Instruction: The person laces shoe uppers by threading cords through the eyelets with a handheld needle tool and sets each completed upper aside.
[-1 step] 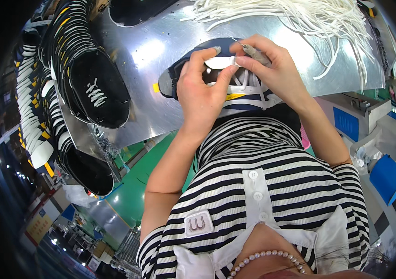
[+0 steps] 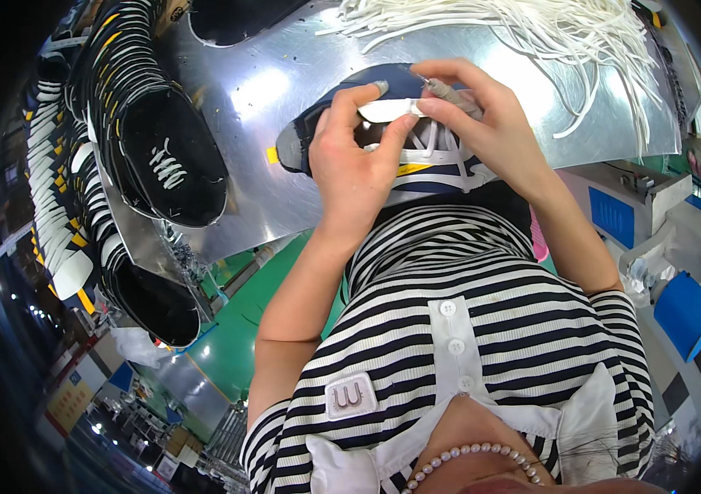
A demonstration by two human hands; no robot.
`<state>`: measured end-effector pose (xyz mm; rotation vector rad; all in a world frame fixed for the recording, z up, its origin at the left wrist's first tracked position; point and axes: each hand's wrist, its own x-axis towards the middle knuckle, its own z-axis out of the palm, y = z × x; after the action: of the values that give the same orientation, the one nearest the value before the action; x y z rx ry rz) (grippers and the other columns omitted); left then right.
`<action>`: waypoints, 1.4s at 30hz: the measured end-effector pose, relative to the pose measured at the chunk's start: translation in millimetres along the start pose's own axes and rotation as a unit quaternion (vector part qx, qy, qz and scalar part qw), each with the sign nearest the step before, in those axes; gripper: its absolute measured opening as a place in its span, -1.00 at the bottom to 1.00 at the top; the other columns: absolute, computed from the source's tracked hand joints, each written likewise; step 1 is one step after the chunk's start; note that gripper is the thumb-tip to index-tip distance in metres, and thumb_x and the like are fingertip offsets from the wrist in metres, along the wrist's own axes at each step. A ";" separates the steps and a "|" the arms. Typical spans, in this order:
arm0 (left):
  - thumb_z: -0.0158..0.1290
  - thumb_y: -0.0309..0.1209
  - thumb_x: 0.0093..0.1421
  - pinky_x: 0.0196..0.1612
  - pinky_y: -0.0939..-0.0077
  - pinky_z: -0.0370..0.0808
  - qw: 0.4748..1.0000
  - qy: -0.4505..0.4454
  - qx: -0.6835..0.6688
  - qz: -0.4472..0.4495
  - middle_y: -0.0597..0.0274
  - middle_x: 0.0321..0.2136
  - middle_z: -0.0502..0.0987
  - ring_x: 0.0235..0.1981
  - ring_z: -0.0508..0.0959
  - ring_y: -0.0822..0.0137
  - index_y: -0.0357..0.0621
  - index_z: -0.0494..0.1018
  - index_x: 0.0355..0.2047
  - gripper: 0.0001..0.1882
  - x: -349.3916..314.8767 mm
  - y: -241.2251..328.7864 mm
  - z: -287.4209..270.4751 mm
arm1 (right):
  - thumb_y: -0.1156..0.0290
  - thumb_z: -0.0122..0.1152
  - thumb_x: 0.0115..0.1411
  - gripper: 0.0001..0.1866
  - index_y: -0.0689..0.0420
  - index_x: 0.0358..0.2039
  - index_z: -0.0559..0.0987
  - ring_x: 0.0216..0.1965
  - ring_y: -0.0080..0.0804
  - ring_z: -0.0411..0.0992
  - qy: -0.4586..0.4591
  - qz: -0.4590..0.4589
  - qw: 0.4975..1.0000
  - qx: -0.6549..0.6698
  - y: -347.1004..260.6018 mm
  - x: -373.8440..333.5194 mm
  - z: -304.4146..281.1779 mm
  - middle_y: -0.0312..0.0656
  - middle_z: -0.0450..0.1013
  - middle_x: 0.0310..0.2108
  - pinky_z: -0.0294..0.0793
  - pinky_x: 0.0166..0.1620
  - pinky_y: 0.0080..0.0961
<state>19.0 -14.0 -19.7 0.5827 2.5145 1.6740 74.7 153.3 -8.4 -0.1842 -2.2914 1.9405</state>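
On the metal table, close to my body, lies a dark blue shoe upper [image 2: 383, 76] with a grey end and white strips along its opening. My left hand [image 2: 349, 156] is closed on it, thumb and fingers gripping a white eyelet strip [image 2: 379, 110]. White lace [image 2: 430, 138] crosses the opening. My right hand [image 2: 494, 119] holds a thin-tipped awl [image 2: 454, 97] with a wrapped grey handle; its thumb meets the strip's right end beside my left thumb. Whether the thumb and fingers also pinch the lace, I cannot tell.
Stacked black shoe uppers [image 2: 173, 156] with white lacing stand to the left, and further nested uppers [image 2: 50, 193] hang beyond them. A heap of loose white laces [image 2: 523, 37] covers the back right. Another dark upper [image 2: 239, 20] lies at the back. Blue-panelled grey equipment [image 2: 684, 317] stands right.
Less of the awl's metal tip shows beyond my right fingers, and my right forefinger has shifted slightly. My left hand keeps its grip on the shoe upper.
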 end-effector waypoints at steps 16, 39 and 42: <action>0.13 -0.62 0.10 -0.29 0.52 0.49 0.998 -0.027 0.032 0.040 0.13 -0.36 0.57 -0.39 0.55 0.31 -0.28 0.45 -0.09 -0.68 -15.8 13.6 7.9 | 0.43 0.14 0.08 -0.81 0.19 -0.34 0.35 -0.48 -0.10 0.51 0.024 -0.108 0.916 -0.385 2.3 -8.1 28.1 -0.09 0.47 -0.49 0.47 -0.47 -0.31; 0.27 -0.38 0.04 -0.14 0.24 0.37 0.940 -0.082 0.284 0.168 0.06 -0.30 0.57 -0.25 0.55 0.03 -0.25 0.36 -0.06 -0.52 1.2 40.0 2.6 | 0.46 0.33 0.00 -0.83 0.06 -0.33 0.60 -0.64 -0.39 0.41 0.054 -0.088 0.953 -0.284 2.1 -52.6 -24.1 -0.27 0.45 -0.61 0.35 -0.55 -0.46; 0.24 -0.39 0.08 -0.23 0.29 0.47 0.950 -0.086 0.260 0.147 0.03 -0.38 0.60 -0.32 0.58 0.03 -0.23 0.50 -0.29 -0.76 12.6 30.6 8.8 | 0.42 0.30 -0.06 -0.87 0.02 -0.44 0.56 -0.51 -0.32 0.52 -0.249 -0.200 0.866 -0.383 -13.0 -80.1 -23.8 -0.30 0.51 -0.52 0.47 -0.46 -0.39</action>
<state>18.0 8.4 6.2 1.1359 2.8379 0.9366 157.6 160.0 6.5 0.7490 -2.9843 0.8574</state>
